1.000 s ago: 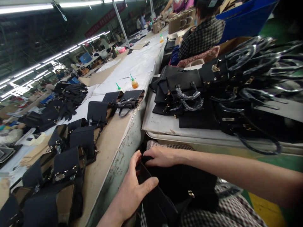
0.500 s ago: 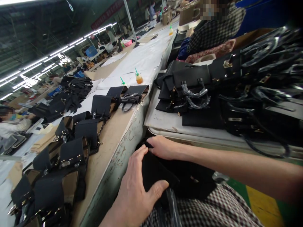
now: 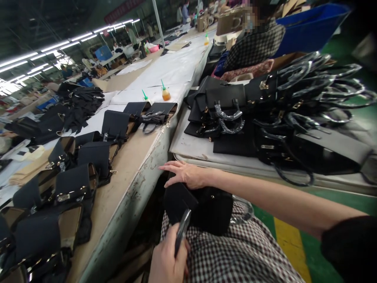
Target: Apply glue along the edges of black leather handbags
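A black handbag (image 3: 216, 208) lies across my lap, on checked cloth (image 3: 224, 255). My left hand (image 3: 169, 255) is closed around its plastic-wrapped handle (image 3: 183, 226) at the near side. At the bag's far end, my right hand (image 3: 188, 175) lies over the edge with its fingers stretched out to the left, close to the table's side. Part of the bag is hidden under that hand. Some clear wrap (image 3: 243, 210) shows at the bag's right end.
Several black handbags (image 3: 72, 182) line the table (image 3: 129, 165) on my left. More bags with wrapped handles (image 3: 229, 118) are heaped on the right-hand table (image 3: 191, 151). Two green-tipped bottles, one holding amber liquid (image 3: 165, 94), stand farther back. A co-worker (image 3: 253, 43) sits beyond.
My left hand has gone from pressing on the bag to gripping its handle, lower down. My right hand has changed from gripping the bag's far edge to lying outstretched over it. The view has shifted.
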`<state>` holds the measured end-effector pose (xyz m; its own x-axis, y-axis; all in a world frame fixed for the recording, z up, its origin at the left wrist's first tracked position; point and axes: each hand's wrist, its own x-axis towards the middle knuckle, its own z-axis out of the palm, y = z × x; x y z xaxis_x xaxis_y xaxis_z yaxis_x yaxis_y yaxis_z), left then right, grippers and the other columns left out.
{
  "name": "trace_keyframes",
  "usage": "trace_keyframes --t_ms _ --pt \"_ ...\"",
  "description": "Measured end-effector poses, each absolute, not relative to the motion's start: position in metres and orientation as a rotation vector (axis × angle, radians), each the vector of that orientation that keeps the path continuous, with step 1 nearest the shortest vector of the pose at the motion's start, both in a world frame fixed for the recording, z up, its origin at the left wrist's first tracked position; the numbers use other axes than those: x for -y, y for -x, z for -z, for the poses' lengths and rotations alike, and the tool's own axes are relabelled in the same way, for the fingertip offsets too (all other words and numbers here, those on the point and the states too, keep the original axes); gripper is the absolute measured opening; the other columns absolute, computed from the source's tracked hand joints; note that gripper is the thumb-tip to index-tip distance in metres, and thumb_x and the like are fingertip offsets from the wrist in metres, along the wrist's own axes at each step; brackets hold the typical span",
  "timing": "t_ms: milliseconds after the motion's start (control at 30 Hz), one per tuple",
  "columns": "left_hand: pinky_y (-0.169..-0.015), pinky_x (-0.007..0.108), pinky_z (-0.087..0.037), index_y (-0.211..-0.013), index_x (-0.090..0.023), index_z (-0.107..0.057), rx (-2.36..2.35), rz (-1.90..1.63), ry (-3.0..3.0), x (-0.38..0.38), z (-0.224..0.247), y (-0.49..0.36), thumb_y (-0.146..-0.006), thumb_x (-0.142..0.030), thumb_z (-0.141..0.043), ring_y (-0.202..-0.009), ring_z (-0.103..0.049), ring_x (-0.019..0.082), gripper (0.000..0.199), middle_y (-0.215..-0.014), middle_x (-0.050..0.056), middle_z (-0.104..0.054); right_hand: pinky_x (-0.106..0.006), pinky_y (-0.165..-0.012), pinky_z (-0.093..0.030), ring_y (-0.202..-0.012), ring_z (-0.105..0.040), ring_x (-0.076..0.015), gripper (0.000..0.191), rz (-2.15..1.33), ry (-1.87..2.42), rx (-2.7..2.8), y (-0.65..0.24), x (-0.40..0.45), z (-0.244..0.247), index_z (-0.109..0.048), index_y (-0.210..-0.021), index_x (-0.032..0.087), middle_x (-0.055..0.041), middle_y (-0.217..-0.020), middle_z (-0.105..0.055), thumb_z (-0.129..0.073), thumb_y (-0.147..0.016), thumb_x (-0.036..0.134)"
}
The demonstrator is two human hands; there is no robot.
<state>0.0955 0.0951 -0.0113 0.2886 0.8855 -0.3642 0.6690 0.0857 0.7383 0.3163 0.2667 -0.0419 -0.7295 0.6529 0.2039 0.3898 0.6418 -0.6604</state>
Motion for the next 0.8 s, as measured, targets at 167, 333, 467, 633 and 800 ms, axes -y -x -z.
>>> trace_keyframes --t_ms 167,333,467,633,800 --pt "-0.056 0.022 -0.044 -0.102 -0.023 -0.065 -1.464 -0.533 -1.684 -0.136 -0.051 -0.079 -0.098 -0.043 -0.049 -0.063 -0.058 0.013 0.027 -0.076 -0.001 -0.068 -0.056 -0.112 -0.036 -0.139 -0.043 -0.0279 0.047 -0.731 0.967 2.182 -0.332 -0.255 0.033 -0.060 -0.132 0.023 -0.0140 -0.150 -0.049 -0.047 -0.091 0.003" --pt "-0.067 0.021 -0.048 -0.109 -0.028 -0.067 -1.359 -0.540 -1.990 -0.175 -0.101 -0.089 -0.096 -0.026 -0.054 -0.075 -0.065 0.012 0.018 -0.085 -0.006 -0.073 -0.039 -0.092 -0.057 -0.114 -0.065 -0.0227 0.038 -0.790 1.032 2.033 -0.348 -0.212 -0.011 -0.049 -0.141 0.024 -0.0118 -0.131 -0.063 -0.044 -0.104 0.030" --pt "-0.074 0.024 -0.050 -0.103 -0.023 -0.071 -1.113 -0.555 -2.333 -0.201 -0.124 -0.124 -0.089 -0.010 -0.057 -0.074 -0.066 0.012 0.023 -0.088 -0.004 -0.075 -0.048 -0.111 -0.041 -0.132 -0.049 -0.0316 0.058 -0.692 0.914 2.121 -0.345 -0.195 -0.032 -0.063 -0.129 0.025 -0.0110 -0.144 -0.056 -0.084 -0.077 0.039" --pt "-0.091 0.030 -0.052 -0.120 -0.018 -0.064 -0.802 -0.727 -2.521 -0.220 -0.145 -0.154 -0.092 -0.016 -0.059 -0.100 -0.068 0.018 0.029 -0.114 0.005 -0.072 -0.030 -0.068 -0.054 -0.069 -0.066 -0.0180 0.023 -0.753 1.175 1.773 -0.351 -0.213 -0.025 -0.077 -0.093 0.021 0.0020 -0.074 -0.072 -0.076 -0.084 0.041" --pt "-0.116 0.044 -0.036 -0.138 -0.020 -0.050 -1.087 -1.324 -2.413 -0.222 -0.119 -0.117 -0.095 -0.034 -0.061 -0.137 -0.045 0.027 0.047 -0.146 0.010 -0.051 -0.029 -0.066 -0.055 -0.070 -0.067 -0.0188 0.036 -0.683 1.319 1.503 -0.372 -0.221 -0.042 -0.077 -0.095 0.017 0.0003 -0.074 -0.073 -0.072 -0.083 0.051"
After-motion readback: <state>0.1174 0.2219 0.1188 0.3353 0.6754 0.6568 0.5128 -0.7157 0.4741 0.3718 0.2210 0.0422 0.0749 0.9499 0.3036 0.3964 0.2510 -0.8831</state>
